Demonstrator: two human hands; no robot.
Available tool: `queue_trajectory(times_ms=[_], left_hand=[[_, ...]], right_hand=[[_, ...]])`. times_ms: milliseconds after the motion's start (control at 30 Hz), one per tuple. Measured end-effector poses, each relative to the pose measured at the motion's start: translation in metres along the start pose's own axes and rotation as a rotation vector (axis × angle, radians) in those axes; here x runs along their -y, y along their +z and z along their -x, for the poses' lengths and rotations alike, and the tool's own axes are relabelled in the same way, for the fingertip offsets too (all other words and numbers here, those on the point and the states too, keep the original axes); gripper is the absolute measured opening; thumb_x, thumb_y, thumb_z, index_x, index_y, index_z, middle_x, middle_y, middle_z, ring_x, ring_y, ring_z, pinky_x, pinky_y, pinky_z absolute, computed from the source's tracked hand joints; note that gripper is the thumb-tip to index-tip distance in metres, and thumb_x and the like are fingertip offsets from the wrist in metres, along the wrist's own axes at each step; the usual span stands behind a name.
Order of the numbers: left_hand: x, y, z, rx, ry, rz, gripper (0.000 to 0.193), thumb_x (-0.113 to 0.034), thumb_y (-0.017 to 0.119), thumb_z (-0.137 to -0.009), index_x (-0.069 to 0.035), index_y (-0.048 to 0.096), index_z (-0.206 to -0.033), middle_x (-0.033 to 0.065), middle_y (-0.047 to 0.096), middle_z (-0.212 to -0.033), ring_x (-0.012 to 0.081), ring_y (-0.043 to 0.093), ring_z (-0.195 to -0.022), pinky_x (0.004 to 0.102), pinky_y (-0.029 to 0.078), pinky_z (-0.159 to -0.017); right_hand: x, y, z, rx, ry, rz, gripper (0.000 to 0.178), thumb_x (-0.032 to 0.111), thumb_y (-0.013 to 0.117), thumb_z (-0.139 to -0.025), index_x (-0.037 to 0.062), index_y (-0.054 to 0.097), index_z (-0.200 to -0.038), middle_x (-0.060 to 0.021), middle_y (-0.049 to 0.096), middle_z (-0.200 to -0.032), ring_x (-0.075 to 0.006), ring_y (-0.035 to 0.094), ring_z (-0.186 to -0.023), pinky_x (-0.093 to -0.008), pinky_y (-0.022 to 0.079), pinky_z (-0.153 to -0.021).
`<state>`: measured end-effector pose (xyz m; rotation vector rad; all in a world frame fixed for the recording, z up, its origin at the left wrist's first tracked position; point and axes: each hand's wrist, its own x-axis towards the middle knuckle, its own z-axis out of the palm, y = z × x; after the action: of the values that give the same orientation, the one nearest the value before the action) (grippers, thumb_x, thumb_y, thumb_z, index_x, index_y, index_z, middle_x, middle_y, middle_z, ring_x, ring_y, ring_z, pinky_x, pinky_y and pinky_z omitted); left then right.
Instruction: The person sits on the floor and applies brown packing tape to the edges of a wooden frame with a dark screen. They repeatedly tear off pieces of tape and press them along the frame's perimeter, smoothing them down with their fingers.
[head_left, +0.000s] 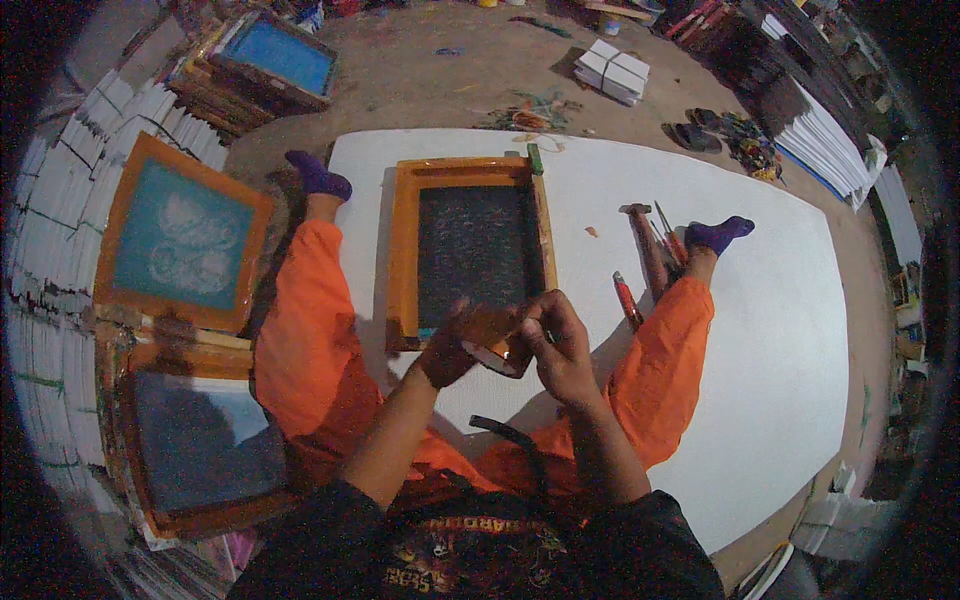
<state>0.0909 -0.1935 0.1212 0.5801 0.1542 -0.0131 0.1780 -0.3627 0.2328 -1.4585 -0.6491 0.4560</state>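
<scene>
A roll of brown packing tape [493,335] is held up in front of me, over the near end of a wooden screen-printing frame. My left hand [446,348] is closed around its left side. My right hand [562,345] pinches at its right edge with thumb and forefinger. The wooden frame [403,255] lies flat between my legs, its dark mesh [475,245] marked with faint rows. A small green piece [535,158] sits at the frame's far right corner. To the right lie a hammer [650,250], a red-handled cutter [627,300] and pointed tools [670,235].
Under me is a white sheet [760,370]. At left, a teal-mesh frame [185,240] leans above another frame [205,440], beside stacked paper [45,330]. Farther off are a blue-mesh frame [280,58], a tied paper bundle [612,70] and slippers [697,132].
</scene>
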Motion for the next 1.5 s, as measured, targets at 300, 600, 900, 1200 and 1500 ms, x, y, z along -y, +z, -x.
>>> queue_trajectory(times_ms=[300, 600, 900, 1200, 1500], left_hand=[[-0.078, 0.078, 0.020, -0.141, 0.649, -1.720, 0.040, -0.017, 0.086, -0.073, -0.004, 0.074, -0.109, 0.0088, 0.069, -0.113, 0.0270, 0.062, -0.109, 0.0397, 0.051, -0.095], [-0.080, 0.076, 0.008, -0.023, 0.541, -1.809, 0.019, -0.010, 0.077, -0.077, -0.002, 0.076, -0.093, 0.0113, 0.070, -0.091, 0.0303, 0.064, -0.092, 0.0420, 0.052, -0.085], [-0.086, 0.097, -0.006, -0.202, 0.301, -1.537, 0.026, -0.023, 0.081, -0.085, 0.002, 0.076, -0.088, 0.0165, 0.072, -0.083, 0.0292, 0.070, -0.076, 0.0391, 0.054, -0.071], [-0.098, 0.081, -0.007, -0.321, 0.202, -1.539, 0.036, -0.035, 0.082, -0.086, 0.001, 0.079, -0.091, 0.0153, 0.075, -0.078, 0.0196, 0.071, -0.069, 0.0353, 0.053, -0.065], [-0.084, 0.035, 0.014, -0.446, 0.190, -1.370, 0.038, -0.034, 0.082, -0.087, 0.003, 0.079, -0.092, 0.0104, 0.074, -0.075, 0.0149, 0.066, -0.066, 0.0340, 0.051, -0.064]], right_hand=[[-0.010, 0.011, -0.014, -0.020, -0.136, 0.441, 0.020, 0.008, 0.073, -0.086, 0.0036, 0.061, -0.101, -0.0151, 0.065, -0.093, -0.0321, 0.061, -0.084, -0.0436, 0.050, -0.074], [-0.016, 0.012, -0.015, -0.011, -0.151, 0.662, 0.029, 0.010, 0.078, -0.085, 0.0036, 0.058, -0.104, -0.0143, 0.065, -0.098, -0.0290, 0.063, -0.092, -0.0434, 0.053, -0.079], [-0.091, -0.005, 0.014, -0.065, -0.213, 0.256, 0.092, 0.025, 0.095, -0.071, 0.0047, 0.041, -0.142, -0.0157, 0.049, -0.142, -0.0282, 0.052, -0.131, -0.0428, 0.041, -0.111], [-0.142, -0.018, 0.005, -0.095, -0.322, 0.234, 0.060, 0.016, 0.081, -0.078, 0.0009, 0.051, -0.128, -0.0148, 0.065, -0.118, -0.0258, 0.066, -0.109, -0.0394, 0.051, -0.097], [-0.092, -0.041, -0.006, 0.096, -0.372, 0.871, 0.061, 0.011, 0.080, -0.070, 0.0059, 0.058, -0.127, -0.0163, 0.065, -0.106, -0.0398, 0.063, -0.100, -0.0471, 0.051, -0.093]])
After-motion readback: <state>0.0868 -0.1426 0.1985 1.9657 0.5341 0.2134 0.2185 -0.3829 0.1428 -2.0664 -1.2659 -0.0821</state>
